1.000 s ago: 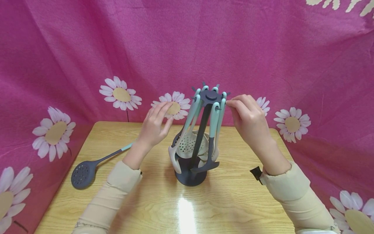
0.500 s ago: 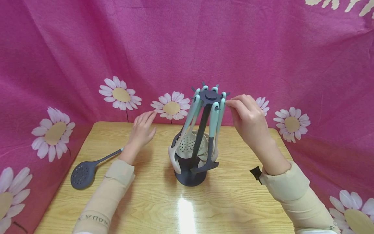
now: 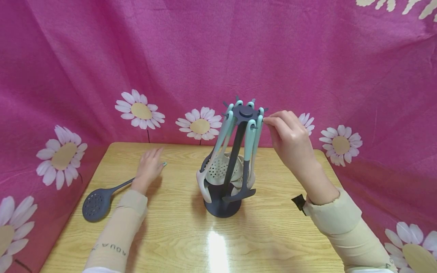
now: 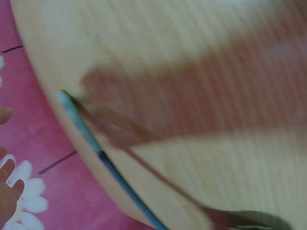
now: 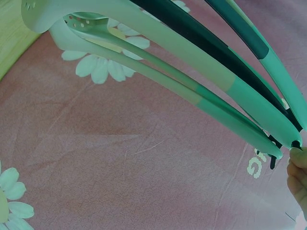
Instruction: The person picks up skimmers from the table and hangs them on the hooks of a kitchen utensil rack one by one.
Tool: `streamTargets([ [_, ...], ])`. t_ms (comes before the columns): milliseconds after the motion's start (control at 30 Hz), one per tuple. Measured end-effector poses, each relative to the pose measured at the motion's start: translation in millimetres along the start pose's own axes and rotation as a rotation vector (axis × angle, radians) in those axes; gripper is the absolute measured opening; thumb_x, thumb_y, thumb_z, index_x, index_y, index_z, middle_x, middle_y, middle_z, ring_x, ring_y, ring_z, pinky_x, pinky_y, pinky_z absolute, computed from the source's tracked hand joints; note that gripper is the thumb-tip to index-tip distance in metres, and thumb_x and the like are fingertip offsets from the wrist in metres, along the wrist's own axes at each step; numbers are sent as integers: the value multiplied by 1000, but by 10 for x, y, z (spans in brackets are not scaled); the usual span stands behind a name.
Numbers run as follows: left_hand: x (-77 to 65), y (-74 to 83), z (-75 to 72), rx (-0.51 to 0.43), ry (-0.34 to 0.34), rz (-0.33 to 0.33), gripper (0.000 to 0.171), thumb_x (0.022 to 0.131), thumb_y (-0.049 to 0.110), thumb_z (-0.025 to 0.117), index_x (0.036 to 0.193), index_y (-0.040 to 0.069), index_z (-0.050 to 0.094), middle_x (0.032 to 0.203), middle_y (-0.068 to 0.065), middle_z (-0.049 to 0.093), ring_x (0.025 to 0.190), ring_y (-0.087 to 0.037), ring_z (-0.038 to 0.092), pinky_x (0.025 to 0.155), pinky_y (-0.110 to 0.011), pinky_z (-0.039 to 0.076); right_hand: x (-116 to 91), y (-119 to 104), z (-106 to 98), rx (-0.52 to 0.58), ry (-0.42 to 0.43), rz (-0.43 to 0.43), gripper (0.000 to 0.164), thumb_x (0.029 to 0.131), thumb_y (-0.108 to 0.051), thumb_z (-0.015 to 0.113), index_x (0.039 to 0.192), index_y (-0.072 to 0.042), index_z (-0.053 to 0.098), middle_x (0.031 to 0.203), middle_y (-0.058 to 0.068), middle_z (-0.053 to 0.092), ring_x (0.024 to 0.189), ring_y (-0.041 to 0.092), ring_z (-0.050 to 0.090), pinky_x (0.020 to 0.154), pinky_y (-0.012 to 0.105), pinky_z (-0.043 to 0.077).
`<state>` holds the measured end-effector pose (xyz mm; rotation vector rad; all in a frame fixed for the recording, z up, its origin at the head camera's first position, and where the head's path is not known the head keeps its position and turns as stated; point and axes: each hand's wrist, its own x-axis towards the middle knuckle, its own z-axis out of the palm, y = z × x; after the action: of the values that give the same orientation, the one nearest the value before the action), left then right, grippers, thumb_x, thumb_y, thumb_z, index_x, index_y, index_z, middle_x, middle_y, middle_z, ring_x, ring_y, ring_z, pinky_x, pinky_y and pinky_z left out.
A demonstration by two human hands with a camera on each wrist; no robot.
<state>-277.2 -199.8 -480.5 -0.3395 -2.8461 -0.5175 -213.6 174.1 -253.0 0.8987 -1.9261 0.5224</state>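
A dark skimmer (image 3: 96, 204) with round holes lies at the table's left, its handle ending in a mint grip (image 4: 80, 122). My left hand (image 3: 148, 167) hovers over that handle, fingers loosely extended and holding nothing; the hand covers part of the handle in the head view. Upright in the middle is a dark utensil stand (image 3: 222, 209) with utensils hung round its top. With thumb and fingertips my right hand (image 3: 290, 138) pinches a hook at the stand's right side, right by the top of a mint handle (image 5: 264, 117). The left wrist view shows left fingertips (image 4: 18, 188) apart from the skimmer.
On the stand hang a pale slotted utensil (image 3: 218, 168), a dark turner (image 3: 242, 193) and several other mint-handled utensils. The wooden table (image 3: 280, 235) reaches back to a pink cloth (image 3: 191, 49) with daisies.
My left hand has moved left and down, away from beside the stand to over the skimmer's handle. My right hand stays at the stand's hook, and the utensils hang as before.
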Motion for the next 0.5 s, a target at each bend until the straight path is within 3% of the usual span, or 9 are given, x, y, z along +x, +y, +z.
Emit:
streamTargets([
  [500,-285,-352,170,44,-138,-175,56,76,-1,57,129,-7,41,124,-29,46,116,-45,41,96,-58,30,-6,1,-2,7,0,4,17,75,17,61,86,5,64,81,14,59,72,28,54,63,37,47],
])
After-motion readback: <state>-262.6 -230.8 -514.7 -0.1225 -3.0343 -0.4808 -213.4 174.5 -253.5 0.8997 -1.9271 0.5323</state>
